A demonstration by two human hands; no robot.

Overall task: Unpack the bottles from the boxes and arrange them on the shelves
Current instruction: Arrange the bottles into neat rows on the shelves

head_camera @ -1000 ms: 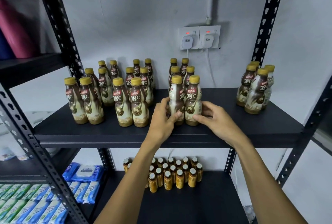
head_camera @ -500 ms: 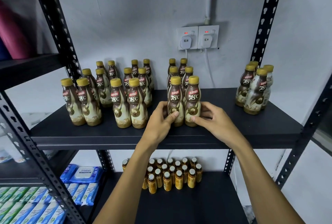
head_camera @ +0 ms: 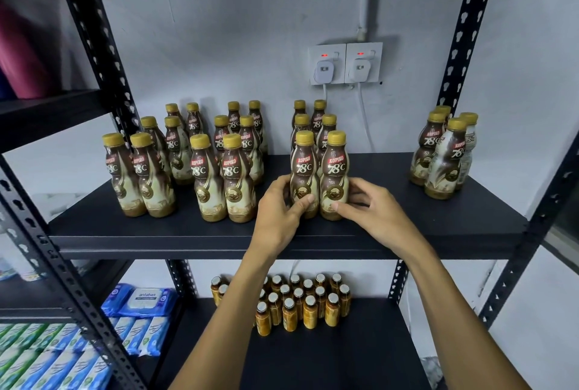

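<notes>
Fingers of my left grip [head_camera: 279,217] curl round the lower body of a brown-and-cream plastic coffee bottle with a gold cap [head_camera: 303,170], with the thumb laid across its front. My right grip [head_camera: 376,214] clamps the same way on the twin bottle [head_camera: 336,170], which touches the first on its right. Both bottles stand upright at the middle of the frame, near the front edge of the black metal shelf [head_camera: 188,239]. Their red labels read "KOPIKO" above "78°C". At the lower left of the frame, a blue wipes pack [head_camera: 147,297] reads "antabax".
</notes>
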